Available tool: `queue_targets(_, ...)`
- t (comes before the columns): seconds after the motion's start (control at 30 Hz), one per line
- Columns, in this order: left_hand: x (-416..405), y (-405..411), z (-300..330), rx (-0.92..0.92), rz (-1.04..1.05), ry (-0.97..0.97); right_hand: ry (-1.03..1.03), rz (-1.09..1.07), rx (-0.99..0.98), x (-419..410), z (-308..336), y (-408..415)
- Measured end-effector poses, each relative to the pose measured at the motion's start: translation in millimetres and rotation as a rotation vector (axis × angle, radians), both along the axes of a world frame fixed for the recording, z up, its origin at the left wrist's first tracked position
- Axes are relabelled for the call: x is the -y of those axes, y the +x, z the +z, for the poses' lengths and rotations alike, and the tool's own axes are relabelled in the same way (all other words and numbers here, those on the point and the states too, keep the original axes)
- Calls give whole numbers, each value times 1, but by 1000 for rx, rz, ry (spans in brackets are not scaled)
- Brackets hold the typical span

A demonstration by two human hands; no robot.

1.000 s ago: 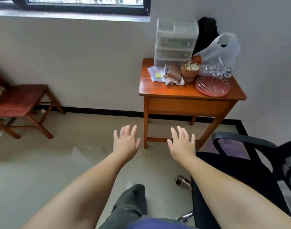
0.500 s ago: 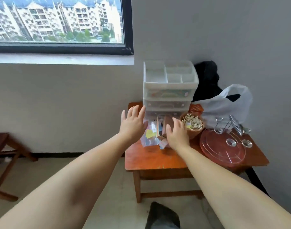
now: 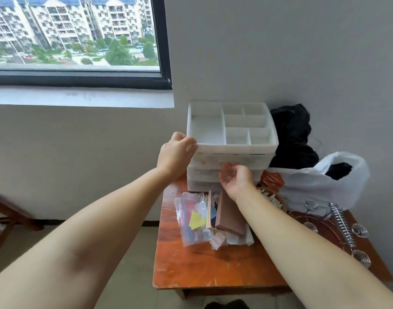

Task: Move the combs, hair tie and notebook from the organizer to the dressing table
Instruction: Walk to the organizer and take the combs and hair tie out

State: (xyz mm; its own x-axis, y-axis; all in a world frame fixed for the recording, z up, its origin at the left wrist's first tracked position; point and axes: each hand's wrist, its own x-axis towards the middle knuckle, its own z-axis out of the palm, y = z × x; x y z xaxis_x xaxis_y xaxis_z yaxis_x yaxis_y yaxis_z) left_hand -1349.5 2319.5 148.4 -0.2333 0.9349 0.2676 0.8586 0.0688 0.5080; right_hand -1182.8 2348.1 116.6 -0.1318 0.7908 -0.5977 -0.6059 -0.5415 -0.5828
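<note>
A white plastic organizer (image 3: 235, 149) stands at the back of the small wooden dressing table (image 3: 202, 264), with an open compartment tray on top and translucent drawers below. My left hand (image 3: 175, 152) grips the tray's front left corner. My right hand (image 3: 235, 179) is palm up, its fingers hooked on the front of the top drawer (image 3: 255, 160), which looks closed. Colourful contents show faintly through the drawer fronts. I cannot make out the combs, the hair tie or the notebook.
In front of the organizer lie clear plastic bags of paper bits (image 3: 193, 219) and a brown book-like block (image 3: 230, 217). To the right are a bowl of small clips (image 3: 273, 199), a white plastic bag (image 3: 320, 181), a black bag (image 3: 291, 134) and a round pink tray (image 3: 320, 230) with metal spirals.
I have come close up to the table. Both hands rose from in front of the organizer: the left onto the top tray's corner, the right turned palm up at the top drawer.
</note>
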Motion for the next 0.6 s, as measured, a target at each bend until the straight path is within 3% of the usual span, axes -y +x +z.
queue_targets(0.47,0,-7,2,155,-124,-72,9,-73,94,105,-17,21)
queue_targets(0.6,12,1,5,40,-84,-48,13,-57,101,108,-14,25)
